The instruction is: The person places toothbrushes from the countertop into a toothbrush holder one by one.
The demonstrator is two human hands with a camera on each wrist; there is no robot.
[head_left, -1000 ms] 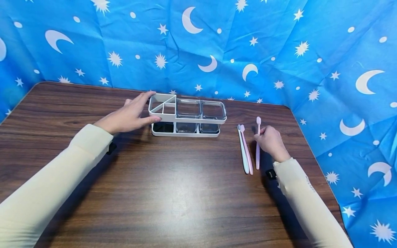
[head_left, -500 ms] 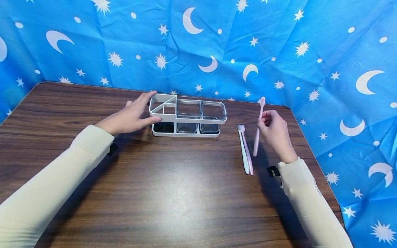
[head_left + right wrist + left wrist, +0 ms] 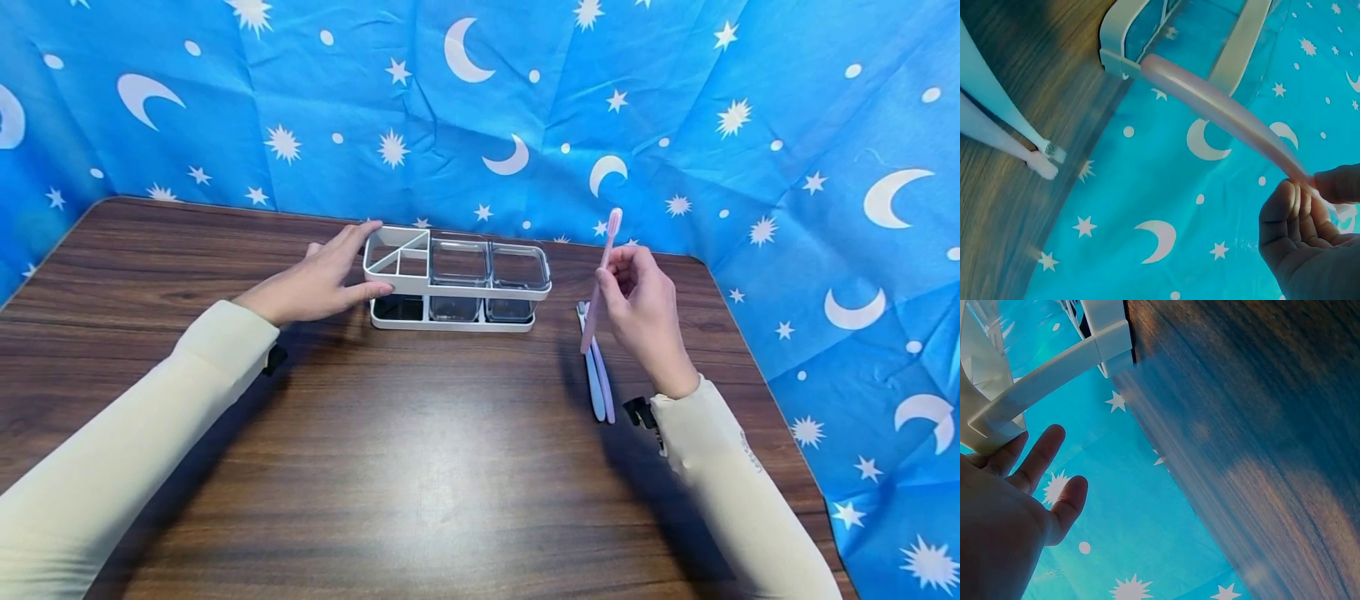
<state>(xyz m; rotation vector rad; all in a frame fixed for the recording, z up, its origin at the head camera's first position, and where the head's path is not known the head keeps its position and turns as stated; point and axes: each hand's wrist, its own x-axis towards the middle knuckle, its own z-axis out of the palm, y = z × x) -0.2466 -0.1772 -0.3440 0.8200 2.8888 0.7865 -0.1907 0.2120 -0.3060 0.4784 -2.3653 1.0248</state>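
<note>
My left hand (image 3: 315, 283) grips the left end of a white two-tier organizer rack (image 3: 487, 292), with the thumb at its front and the index finger at its back. In the left wrist view, the other fingers spread beside the rack's end post (image 3: 1041, 378). Raised off the table, a pink toothbrush (image 3: 592, 312) is pinched between the thumb and fingers of my right hand (image 3: 647, 312). Its bristle head points up; in the right wrist view the handle (image 3: 1222, 112) slopes away from my fingers. Below it lie a pale blue toothbrush (image 3: 595, 392) and a lavender toothbrush (image 3: 606, 387), side by side.
Two clear boxes (image 3: 459, 283) sit in the rack's middle and right parts; its left part has slanted dividers (image 3: 405, 250). The dark wood table (image 3: 420, 467) meets a blue moon-and-star cloth (image 3: 330, 92) at the back and right.
My right hand has lifted the pink toothbrush from the table and carried it slightly left, over the two lying toothbrushes. My left hand and the rack stay in place.
</note>
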